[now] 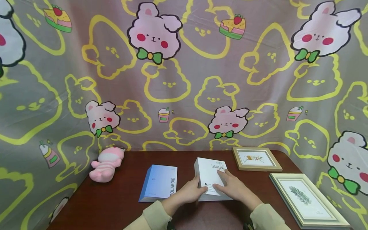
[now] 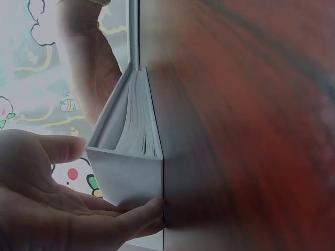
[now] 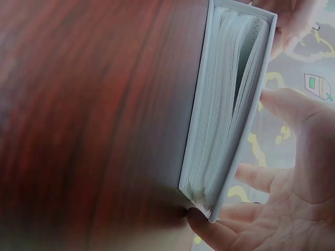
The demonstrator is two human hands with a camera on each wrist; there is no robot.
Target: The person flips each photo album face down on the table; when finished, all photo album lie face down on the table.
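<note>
A thick white book (image 1: 211, 174) with dark print on its cover lies on the brown table, between both hands. The left hand (image 1: 189, 191) holds its left side; in the left wrist view the thumb of that hand (image 2: 68, 193) is at the cover's edge, and the fingers lie against the spine (image 2: 131, 175). From the right, the right hand (image 1: 234, 188) holds the book, thumb on the cover. The right wrist view shows the page edges (image 3: 225, 99), slightly parted, and the right hand (image 3: 282, 193) with a fingertip at the far corner.
A blue book (image 1: 161, 182) marked POLAROID lies left of the white one. A pink plush toy (image 1: 106, 164) sits at the back left. Two picture frames, one wooden (image 1: 238, 161) and one cream (image 1: 283, 196), lie at the right. Patterned cloth (image 1: 184, 76) surrounds the table (image 1: 120, 204).
</note>
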